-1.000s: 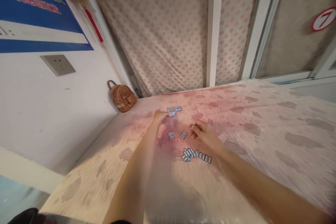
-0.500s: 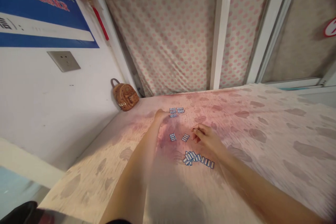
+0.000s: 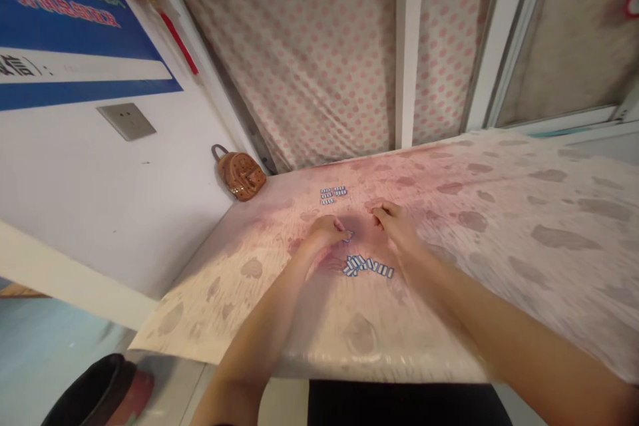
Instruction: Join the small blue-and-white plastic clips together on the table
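My left hand (image 3: 325, 233) is low over the cloth, with its fingers curled and its thumb pressed on a small blue-edged white piece (image 3: 348, 237). To its right, my right hand (image 3: 392, 218) is closed with thumb and fingertips together; whatever it may hold is too small to make out. Nearer to me lies a loose, overlapping row of blue-and-white striped pieces (image 3: 367, 266). Beyond the hands, several similar pieces (image 3: 327, 196) sit in neat short rows in two columns. My left hand may hide another piece beneath it.
A patterned pinkish tablecloth (image 3: 449, 239) covers the table. At its far left corner a small brown backpack-shaped bag (image 3: 242, 175) leans near the wall. A curtain (image 3: 309, 60) and white frame posts (image 3: 408, 46) stand behind. A dark rounded object (image 3: 90, 389) is at lower left.
My left hand has drawn back from the arranged rows to the pieces between the hands, covering part of them. The right hand stays pinched at the right. The view has shifted, showing the table's near edge.
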Demonstrator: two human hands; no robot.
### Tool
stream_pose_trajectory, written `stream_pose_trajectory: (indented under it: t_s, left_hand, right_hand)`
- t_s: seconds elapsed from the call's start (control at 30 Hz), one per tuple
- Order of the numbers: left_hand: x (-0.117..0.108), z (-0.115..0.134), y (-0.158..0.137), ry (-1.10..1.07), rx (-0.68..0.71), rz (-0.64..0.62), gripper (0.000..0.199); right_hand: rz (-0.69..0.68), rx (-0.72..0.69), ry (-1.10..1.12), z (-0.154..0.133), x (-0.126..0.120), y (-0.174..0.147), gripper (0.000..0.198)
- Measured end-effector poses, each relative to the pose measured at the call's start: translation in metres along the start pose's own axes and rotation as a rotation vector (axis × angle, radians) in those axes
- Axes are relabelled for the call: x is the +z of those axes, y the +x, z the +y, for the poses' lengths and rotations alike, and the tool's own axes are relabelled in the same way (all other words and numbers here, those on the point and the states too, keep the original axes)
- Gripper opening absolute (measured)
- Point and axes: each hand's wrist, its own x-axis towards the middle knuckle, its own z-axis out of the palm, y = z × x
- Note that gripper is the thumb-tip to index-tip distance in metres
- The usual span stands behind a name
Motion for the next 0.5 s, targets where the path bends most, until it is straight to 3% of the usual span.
stream_pose_trajectory:
  t_s: [0.07,0.23,0.37,0.5]
  left_hand:
    - [0.0,0.003,-0.001,-0.028,0.013,-0.057,0.013]
    - [0.0,-0.003,-0.014,-0.122,0.16,0.023,0.019]
    - [-0.003,-0.007,-0.03,-0.158,0.406,-0.252,0.027]
    - [-0.006,-0.004,-0.035,-0.103,0.435,-0.322,0.027]
  right_hand:
    - [0.01,-0.001,-0.001,0.002,0.0,0.001,0.015]
    - [-0.043,-0.043,-0.052,0.0,0.002,-0.002,0.014]
    - [-0.038,-0.077,-0.113,-0.002,0.002,-0.005,0.014]
    - [-0.025,-0.09,-0.162,0.001,0.0,-0.005,0.014]
